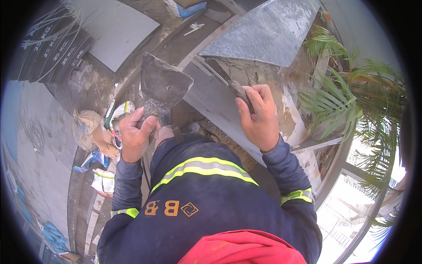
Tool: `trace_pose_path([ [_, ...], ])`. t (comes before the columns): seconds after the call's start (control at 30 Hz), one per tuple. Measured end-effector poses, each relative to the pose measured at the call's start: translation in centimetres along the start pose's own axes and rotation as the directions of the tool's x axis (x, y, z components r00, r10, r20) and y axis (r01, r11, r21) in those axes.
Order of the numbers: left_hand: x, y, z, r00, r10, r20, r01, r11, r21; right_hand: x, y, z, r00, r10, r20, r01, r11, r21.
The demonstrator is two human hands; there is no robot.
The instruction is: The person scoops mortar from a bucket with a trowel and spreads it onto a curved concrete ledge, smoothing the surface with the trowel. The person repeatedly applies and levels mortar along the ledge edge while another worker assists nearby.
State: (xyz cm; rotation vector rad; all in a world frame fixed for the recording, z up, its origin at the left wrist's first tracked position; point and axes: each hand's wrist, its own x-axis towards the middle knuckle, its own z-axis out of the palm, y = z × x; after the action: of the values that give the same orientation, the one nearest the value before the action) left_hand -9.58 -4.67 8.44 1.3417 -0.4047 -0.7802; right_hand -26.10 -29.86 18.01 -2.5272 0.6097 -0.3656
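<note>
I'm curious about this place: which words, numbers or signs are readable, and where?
I won't copy wording; its places:
Dark blue jacket: orange lettering and diamond emblem, legible.
Dark stack, upper left: repeated white markings, legible.
White packet, left: print too small.
Wide-bladed tool, narrow tool: none readable.

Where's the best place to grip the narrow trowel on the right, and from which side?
Probably by the trowel handle, from the lower right, as the right hand holds it: the handle is thick and points toward that palm, while the thin blade extends up and left, away from the hand.
</note>
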Motion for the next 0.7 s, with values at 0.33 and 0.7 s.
trace_pose_path([
  [0.33,2.1,0.3,0.0,0.997,0.003,0.071,-0.003,1.0,-0.003,0.3,0.6,1.1,0.999,0.014,-0.037,-0.015,0.999,-0.03],
  [0.7,3.6,0.2,-0.6,0.995,0.003,0.104,-0.003,1.0,0.003,-0.3,0.3,0.1,0.993,0.108,-0.046,-0.109,0.994,-0.013],
])
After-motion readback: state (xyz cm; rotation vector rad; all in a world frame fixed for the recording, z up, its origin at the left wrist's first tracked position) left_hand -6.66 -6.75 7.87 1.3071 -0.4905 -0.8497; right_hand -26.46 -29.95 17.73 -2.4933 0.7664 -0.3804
